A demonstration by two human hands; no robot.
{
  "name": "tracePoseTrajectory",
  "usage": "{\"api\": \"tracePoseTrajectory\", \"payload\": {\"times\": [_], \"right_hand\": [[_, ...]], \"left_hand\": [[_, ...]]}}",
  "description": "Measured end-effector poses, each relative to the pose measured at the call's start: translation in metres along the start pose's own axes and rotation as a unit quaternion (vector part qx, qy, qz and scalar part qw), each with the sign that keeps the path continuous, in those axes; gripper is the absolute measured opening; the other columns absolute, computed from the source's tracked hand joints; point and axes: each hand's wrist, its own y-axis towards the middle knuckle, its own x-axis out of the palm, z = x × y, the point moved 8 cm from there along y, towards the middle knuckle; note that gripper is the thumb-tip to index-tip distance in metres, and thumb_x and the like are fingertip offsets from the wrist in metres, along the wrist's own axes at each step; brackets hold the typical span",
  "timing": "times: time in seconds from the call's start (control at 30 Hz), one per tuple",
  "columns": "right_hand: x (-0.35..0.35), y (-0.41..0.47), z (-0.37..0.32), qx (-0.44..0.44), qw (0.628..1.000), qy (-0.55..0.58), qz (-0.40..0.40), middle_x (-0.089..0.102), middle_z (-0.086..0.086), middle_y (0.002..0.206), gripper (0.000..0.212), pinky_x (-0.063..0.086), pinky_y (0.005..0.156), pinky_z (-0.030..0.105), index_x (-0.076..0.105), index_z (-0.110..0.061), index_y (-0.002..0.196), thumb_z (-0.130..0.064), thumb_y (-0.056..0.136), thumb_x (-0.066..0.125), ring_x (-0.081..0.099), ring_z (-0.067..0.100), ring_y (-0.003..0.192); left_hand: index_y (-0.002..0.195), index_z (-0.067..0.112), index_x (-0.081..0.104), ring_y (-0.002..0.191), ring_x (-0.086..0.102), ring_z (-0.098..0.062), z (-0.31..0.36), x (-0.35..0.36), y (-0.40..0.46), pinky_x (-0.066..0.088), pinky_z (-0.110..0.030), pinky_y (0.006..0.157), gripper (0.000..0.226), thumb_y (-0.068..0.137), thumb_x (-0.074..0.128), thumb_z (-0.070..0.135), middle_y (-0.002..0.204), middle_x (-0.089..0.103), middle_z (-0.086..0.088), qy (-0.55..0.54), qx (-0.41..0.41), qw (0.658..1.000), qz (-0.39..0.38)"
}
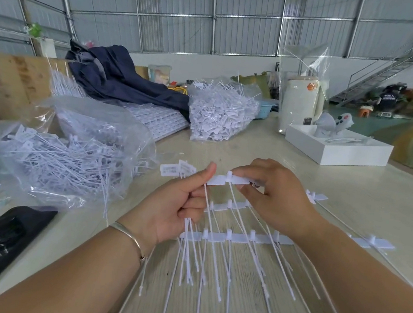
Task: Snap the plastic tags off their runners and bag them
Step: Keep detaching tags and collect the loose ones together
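Snapping step underway: left hand (179,204) grips loose tags (176,170), right hand (272,197) pinches runner (223,180) above counter (351,188); next likely twist-off, then bag (95,128) at 10 o'clock.

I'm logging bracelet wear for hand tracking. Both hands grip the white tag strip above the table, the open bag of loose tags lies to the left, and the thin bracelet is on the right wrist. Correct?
Not quite: the head view shows the bracelet on the left wrist, behind the left hand. The rest holds: the right hand also grips the tag strip, and the open bag lies left.
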Motion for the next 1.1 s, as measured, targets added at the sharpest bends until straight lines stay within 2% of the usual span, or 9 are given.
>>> {"api": "tracePoseTrajectory", "payload": {"times": [0.13,0.23,0.33,0.43,0.53,0.7,0.8,0.97,1.1], "right_hand": [[-0.005,-0.002,-0.005,0.001,0.999,0.047,-0.008,0.068,-0.002,0.088,0.018,0.046,0.076,0.029,0.073,-0.025,0.104,-0.018,0.089,0.066,0.057,0.014,0.084],[-0.008,-0.003,-0.003,0.025,0.993,0.115,-0.017,0.063,-0.002,0.072,0.011,0.041,0.064,0.031,0.072,-0.027,0.088,-0.032,0.091,0.063,0.052,0.014,0.066],[-0.011,-0.001,0.006,0.057,0.997,0.049,-0.014,0.035,0.002,0.055,0.050,0.027,0.056,0.030,0.051,-0.008,0.064,-0.050,0.091,0.054,0.033,0.015,0.054],[-0.017,-0.001,0.014,0.096,0.995,0.036,-0.012,0.026,-0.005,0.052,0.059,0.023,0.055,0.028,0.031,-0.013,0.057,-0.057,0.085,0.059,0.027,0.011,0.051],[-0.021,-0.001,0.026,0.142,0.988,0.062,-0.010,0.030,-0.006,0.053,0.063,0.026,0.057,0.027,0.038,-0.011,0.059,-0.067,0.073,0.063,0.030,0.009,0.050],[-0.008,-0.004,0.026,0.176,0.962,0.204,-0.053,0.028,-0.006,0.052,0.063,0.026,0.045,0.013,0.041,-0.007,0.060,-0.063,0.068,0.070,0.028,0.007,0.046],[-0.001,-0.005,0.019,0.174,0.947,0.260,-0.074,0.025,0.002,0.058,0.063,0.023,0.042,0.015,0.045,-0.005,0.063,-0.063,0.063,0.070,0.024,0.010,0.050],[0.009,-0.006,0.004,0.156,0.934,0.304,-0.107,0.030,0.007,0.067,0.054,0.026,0.053,0.018,0.050,-0.010,0.065,-0.061,0.065,0.067,0.028,0.012,0.059],[0.012,-0.006,-0.002,0.142,0.919,0.351,-0.110,0.036,0.008,0.072,0.079,0.030,0.069,0.025,0.054,0.015,0.087,-0.061,0.068,0.064,0.034,0.014,0.067]], "left_hand": [[0.049,0.023,0.057,0.036,0.017,-0.002,0.002,-0.006,0.001,0.013,-0.014,0.029,0.029,0.073,0.073,0.021,0.054,0.020,0.009,0.019,0.021,0.999,0.030],[0.050,0.023,0.056,0.036,0.016,-0.002,0.004,-0.008,0.000,0.012,-0.014,0.030,0.028,0.073,0.073,0.021,0.056,0.021,0.009,0.013,0.030,0.999,0.032],[0.049,0.021,0.063,0.037,0.017,-0.002,0.007,-0.006,-0.002,0.013,-0.014,0.029,0.025,0.072,0.073,0.022,0.053,0.024,0.010,0.015,0.038,0.999,0.022],[0.054,0.024,0.059,0.037,0.017,-0.002,0.006,-0.004,-0.003,0.014,-0.014,0.029,0.023,0.069,0.076,0.022,0.054,0.022,0.010,0.006,0.031,0.999,0.009],[0.060,0.023,0.049,0.036,0.016,-0.002,0.005,-0.005,-0.002,0.014,-0.014,0.029,0.029,0.065,0.078,0.021,0.053,0.020,0.010,0.012,0.028,1.000,0.007],[0.054,0.023,0.059,0.033,0.019,-0.002,0.004,0.002,-0.004,0.013,-0.013,0.030,0.022,0.069,0.075,0.023,0.050,0.023,0.011,0.001,0.015,0.999,-0.036],[0.058,0.024,0.062,0.033,0.022,-0.002,-0.003,0.010,-0.005,0.014,-0.012,0.030,0.021,0.078,0.070,0.024,0.050,0.023,0.012,-0.020,-0.017,0.997,-0.075],[0.070,0.024,0.054,0.035,0.023,-0.001,-0.014,0.025,-0.010,0.017,-0.011,0.030,0.036,0.062,0.088,0.031,0.050,0.028,0.011,-0.041,-0.057,0.986,-0.150],[0.073,0.021,0.059,0.034,0.027,0.000,-0.015,0.033,-0.013,0.015,-0.011,0.031,0.040,0.055,0.095,0.027,0.053,0.031,0.010,-0.044,-0.062,0.978,-0.196]]}}
